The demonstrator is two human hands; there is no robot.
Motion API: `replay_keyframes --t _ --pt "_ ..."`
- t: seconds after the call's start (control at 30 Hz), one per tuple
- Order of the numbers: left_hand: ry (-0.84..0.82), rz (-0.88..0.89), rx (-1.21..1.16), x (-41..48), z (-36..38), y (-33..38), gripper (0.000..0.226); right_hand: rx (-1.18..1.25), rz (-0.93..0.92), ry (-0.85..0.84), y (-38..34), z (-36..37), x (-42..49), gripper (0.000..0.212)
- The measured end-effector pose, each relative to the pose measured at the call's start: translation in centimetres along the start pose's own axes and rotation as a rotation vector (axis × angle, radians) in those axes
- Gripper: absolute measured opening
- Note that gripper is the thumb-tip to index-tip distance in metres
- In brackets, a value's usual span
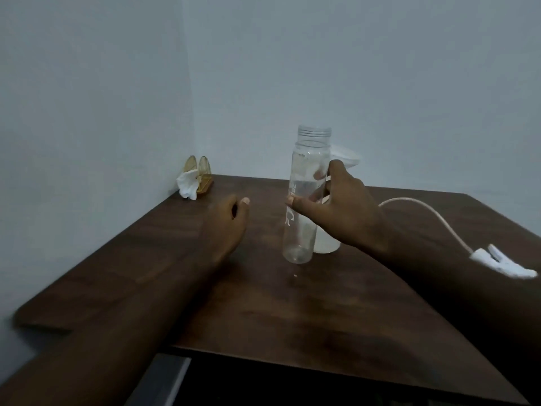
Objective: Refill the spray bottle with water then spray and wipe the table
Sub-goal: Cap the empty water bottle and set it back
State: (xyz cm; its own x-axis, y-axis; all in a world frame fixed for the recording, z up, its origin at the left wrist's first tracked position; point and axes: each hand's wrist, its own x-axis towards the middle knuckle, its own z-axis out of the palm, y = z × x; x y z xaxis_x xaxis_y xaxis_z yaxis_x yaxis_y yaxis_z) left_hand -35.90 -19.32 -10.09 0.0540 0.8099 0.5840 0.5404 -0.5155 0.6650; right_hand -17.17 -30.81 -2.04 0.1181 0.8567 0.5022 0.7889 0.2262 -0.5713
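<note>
Dark wooden surface (292, 312) in a corner of pale walls, near edge straight across the bottom, a broad stretch of board before the bottles. Over it the left grip (228, 221) hovers loosely curled and holds nothing. The right grip (345, 212) wraps the clear bottle (307, 142), nearly upright and uncapped, its white side lettering too blurred to read, with the spray bottle (329, 244) just behind, the white clip (503, 263) on its cable towards the right edge, and at the far left wall a crumpled tissue (187, 186) against an amber holder (205, 177).
</note>
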Motion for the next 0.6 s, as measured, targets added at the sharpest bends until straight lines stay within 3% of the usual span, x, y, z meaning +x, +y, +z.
replay_keyframes --t 0.13,0.27,0.37,0.6 --pt "0.024 -0.088 0.146 0.2 -2.9 -3.9 0.021 0.024 -0.019 -0.002 -0.7 3.5 0.6 0.058" --pt "-0.082 -0.296 0.208 0.8 -3.4 -6.1 0.06 0.047 -0.003 -0.022 -0.7 5.6 0.8 0.057" --pt "-0.178 -0.287 0.297 1.0 -2.6 -6.0 0.08 0.052 -0.006 0.007 -0.2 6.1 1.1 0.062" --pt "-0.242 -0.239 0.436 0.8 -2.4 -5.2 0.068 0.097 -0.028 -0.001 0.3 7.4 0.4 0.055"
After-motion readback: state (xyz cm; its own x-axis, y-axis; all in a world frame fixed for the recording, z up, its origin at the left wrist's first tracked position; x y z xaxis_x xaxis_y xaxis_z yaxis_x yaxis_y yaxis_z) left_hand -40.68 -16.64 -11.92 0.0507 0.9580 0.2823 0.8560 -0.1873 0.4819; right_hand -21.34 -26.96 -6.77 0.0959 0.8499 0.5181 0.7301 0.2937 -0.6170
